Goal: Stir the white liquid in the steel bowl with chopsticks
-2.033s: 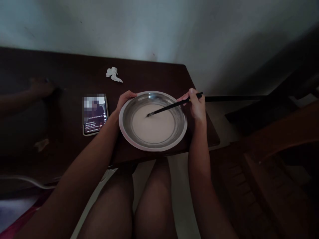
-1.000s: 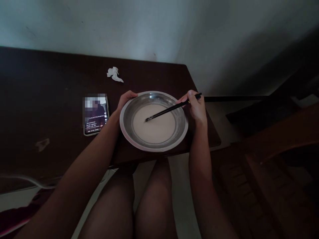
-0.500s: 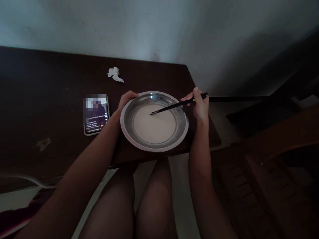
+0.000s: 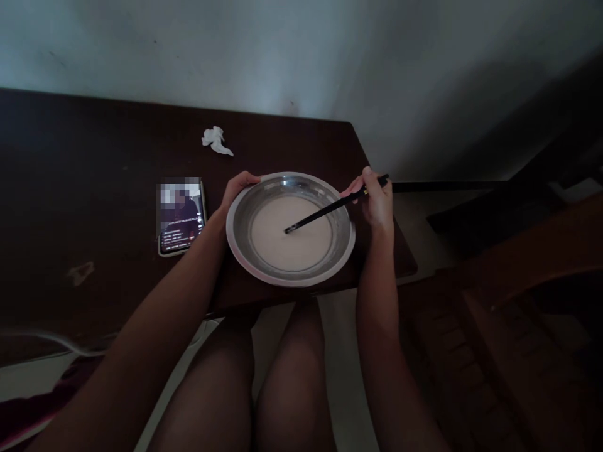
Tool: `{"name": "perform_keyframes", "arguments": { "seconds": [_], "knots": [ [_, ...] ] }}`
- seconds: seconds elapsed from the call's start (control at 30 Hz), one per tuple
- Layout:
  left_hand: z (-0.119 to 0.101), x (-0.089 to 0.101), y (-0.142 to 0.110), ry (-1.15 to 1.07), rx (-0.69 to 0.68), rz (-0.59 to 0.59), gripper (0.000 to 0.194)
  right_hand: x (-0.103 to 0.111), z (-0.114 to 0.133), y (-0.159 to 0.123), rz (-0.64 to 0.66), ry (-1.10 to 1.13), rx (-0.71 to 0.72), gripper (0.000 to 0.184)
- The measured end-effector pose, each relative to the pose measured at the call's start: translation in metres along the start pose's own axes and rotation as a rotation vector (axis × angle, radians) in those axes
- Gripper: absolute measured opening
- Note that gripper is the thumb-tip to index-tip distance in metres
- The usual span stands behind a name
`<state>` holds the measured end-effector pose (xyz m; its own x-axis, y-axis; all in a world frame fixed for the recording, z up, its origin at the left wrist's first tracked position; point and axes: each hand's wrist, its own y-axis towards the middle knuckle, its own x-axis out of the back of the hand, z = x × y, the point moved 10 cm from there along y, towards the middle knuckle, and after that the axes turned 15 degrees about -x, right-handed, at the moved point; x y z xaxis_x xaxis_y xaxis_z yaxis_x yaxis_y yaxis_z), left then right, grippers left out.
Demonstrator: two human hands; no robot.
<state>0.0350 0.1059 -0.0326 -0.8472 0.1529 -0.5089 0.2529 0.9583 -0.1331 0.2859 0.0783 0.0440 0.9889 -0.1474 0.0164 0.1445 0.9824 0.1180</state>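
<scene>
A wide, shallow metal bowl (image 4: 242,254) stands on the dark table close to its front edge. Pale, creamy liquid (image 4: 287,254) covers the bottom of it. My left hand (image 4: 238,187) grips the bowl's rim at the upper left, its thumb side partly hidden. In my right hand (image 4: 377,194), at the bowl's right side, are black chopsticks (image 4: 325,210) held near their upper end. They slant down to the left over the bowl, and their tips are at the liquid's surface near the middle. Whether the tips dip in is hard to tell.
Left of the bowl lies a phone (image 4: 181,220) with its screen lit. A crumpled white tissue (image 4: 217,140) rests farther back on the table (image 4: 292,138). A pale wall (image 4: 259,56) runs behind. Wooden furniture (image 4: 532,251) stands to the right, and a white cable (image 4: 61,340) lies at lower left.
The chopstick tips have moved slightly toward me across the liquid, and the chopsticks slope more steeply. My left hand keeps its place on the rim.
</scene>
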Motion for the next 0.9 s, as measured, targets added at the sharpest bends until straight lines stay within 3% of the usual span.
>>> {"name": "perform_keyframes", "arguments": {
  "seconds": [0.1, 0.3, 0.47, 0.67, 0.83, 0.9],
  "knots": [
    [0.001, 0.001, 0.0, 0.003, 0.006, 0.001, 0.039, -0.009, -0.002, 0.0, 0.065, -0.057, -0.021, 0.055],
    [0.001, -0.002, 0.003, -0.047, -0.006, 0.022, 0.036, 0.004, 0.005, -0.002, -0.079, -0.03, -0.005, 0.064],
    [0.002, 0.003, 0.003, -0.021, -0.008, -0.008, 0.03, -0.011, 0.001, -0.002, 0.062, -0.071, -0.008, 0.058],
    [0.002, 0.003, 0.002, -0.052, 0.016, -0.035, 0.029, 0.007, 0.004, 0.0, -0.084, -0.024, 0.036, 0.063],
    [0.001, 0.006, 0.001, -0.002, 0.004, -0.068, 0.023, -0.009, 0.001, -0.001, 0.063, -0.063, 0.005, 0.055],
    [0.0, 0.005, 0.001, -0.013, 0.004, -0.075, 0.023, -0.008, 0.003, -0.001, 0.045, -0.057, 0.017, 0.053]
  ]
}}
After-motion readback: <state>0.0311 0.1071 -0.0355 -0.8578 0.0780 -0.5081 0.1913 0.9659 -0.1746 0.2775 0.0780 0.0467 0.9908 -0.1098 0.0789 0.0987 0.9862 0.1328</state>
